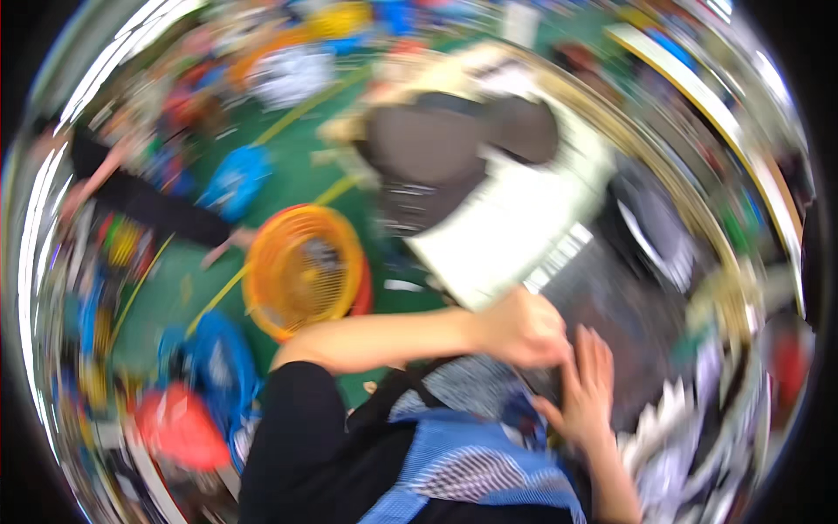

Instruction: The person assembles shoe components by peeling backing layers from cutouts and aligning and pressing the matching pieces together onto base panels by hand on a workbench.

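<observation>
My left hand is curled into a fist near the middle, the forearm reaching across from the left. Whether anything is inside its fingers is hidden. Just to its right, my right hand has its fingers stretched out over a dark, flat surface. The fingertips of the right hand come close to the fist; contact is too blurred to tell. Beyond the hands lies a white sheet, partly under dark grey-brown flat pieces. A black, shiny object rests to the right.
An orange basket stands on the green floor at the left, a co-worker's hand by its rim. Blue plastic stools or baskets and a red object sit nearer. White, crumpled material lies at right. Everything is motion-blurred.
</observation>
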`<state>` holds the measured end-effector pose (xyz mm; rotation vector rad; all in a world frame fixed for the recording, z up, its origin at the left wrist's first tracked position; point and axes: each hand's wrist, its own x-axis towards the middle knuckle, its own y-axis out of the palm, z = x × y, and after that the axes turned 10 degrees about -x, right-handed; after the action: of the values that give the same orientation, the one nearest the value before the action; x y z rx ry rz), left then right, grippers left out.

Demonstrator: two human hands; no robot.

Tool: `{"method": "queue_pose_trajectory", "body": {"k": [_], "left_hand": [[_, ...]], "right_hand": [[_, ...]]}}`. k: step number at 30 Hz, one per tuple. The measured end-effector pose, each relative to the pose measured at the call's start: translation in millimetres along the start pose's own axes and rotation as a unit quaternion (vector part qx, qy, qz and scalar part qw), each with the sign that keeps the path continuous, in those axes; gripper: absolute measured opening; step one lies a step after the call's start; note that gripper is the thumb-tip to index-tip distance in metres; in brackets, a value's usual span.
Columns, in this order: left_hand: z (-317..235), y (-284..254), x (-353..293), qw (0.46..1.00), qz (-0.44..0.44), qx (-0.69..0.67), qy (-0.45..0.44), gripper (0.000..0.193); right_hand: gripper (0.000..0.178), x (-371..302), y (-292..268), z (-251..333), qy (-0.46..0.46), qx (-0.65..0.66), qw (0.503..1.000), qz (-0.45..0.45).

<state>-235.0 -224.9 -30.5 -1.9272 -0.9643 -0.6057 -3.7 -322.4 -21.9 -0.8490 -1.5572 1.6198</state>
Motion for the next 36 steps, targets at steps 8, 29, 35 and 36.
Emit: {"method": "queue_pose_trajectory", "body": {"k": [8,29,35,36], "left_hand": [[96,35,141,0.998,-0.002,-0.005,-0.055,0.009],[183,84,219,0.979,0.158,0.126,0.02,0.018],[120,57,192,0.989,0.065,0.086,0.099,0.014],[112,56,186,0.989,0.062,0.081,0.106,0.014]], "right_hand": [[0.044,-61,-20,-5,0.12,0.264,0.947,-0.14],[0.025,-12,-52,-88,0.303,0.539,0.752,-0.229],[0.043,33,-64,-145,0.388,0.703,0.549,-0.232],[0.043,37,-58,-147,0.392,0.704,0.544,-0.234]]}}
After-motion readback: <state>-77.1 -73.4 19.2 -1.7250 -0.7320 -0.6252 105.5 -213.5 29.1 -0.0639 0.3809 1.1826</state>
